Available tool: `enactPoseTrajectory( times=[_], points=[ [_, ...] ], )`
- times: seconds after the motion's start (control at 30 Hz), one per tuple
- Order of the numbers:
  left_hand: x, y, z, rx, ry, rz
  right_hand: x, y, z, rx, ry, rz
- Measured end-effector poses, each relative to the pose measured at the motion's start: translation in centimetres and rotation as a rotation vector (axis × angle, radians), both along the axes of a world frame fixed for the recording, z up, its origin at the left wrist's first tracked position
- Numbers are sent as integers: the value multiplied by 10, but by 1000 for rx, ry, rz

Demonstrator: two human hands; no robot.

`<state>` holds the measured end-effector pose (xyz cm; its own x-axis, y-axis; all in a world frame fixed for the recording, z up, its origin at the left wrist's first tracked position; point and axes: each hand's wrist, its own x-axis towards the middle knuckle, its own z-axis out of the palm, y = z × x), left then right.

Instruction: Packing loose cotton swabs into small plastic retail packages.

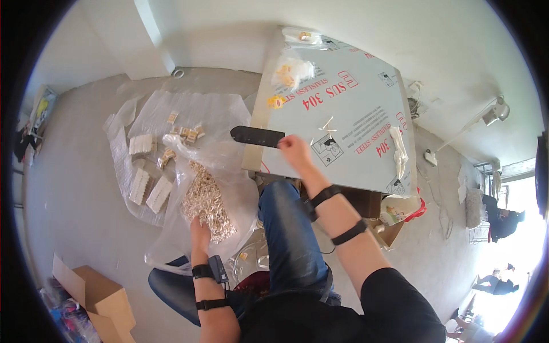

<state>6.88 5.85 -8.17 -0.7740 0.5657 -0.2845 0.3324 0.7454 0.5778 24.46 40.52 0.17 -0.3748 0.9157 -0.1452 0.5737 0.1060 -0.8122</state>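
My left hand [200, 231] reaches down into a heap of small pale tan and white pieces [209, 200], too small to name, lying on clear plastic sheeting [240, 200]. Its fingertips are partly hidden among them. My right hand [294, 151] is closed at the right end of a flat black strip [255, 136] with a rounded left end, which sticks out past the left edge of the metal-topped table [360, 86]. A few thin white sticks [326, 127] lie on the tabletop just beyond that hand.
Left of the heap lie white ridged blocks [140, 186] and small tan-and-white bundles [186, 134]. Yellow pieces [276, 102] and plastic bags [294, 71] are on the table's far left. An open cardboard box [106, 291] stands at lower left, a lamp [494, 111] at right.
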Motion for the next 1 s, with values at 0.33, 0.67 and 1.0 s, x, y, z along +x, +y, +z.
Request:
enactPoseTrajectory(
  times=[0.33, 0.67, 1.0],
  points=[
    [20, 52, 27, 79, 79, -80, 109, 135, 17, 458, -732, 421],
    [75, 220, 95, 300, 44, -478, 113, 130, 17, 214, -833, 309],
    [178, 385, 60, 201, 178, -649, 168, 123, 6, -23, -226, 11]
  ],
)
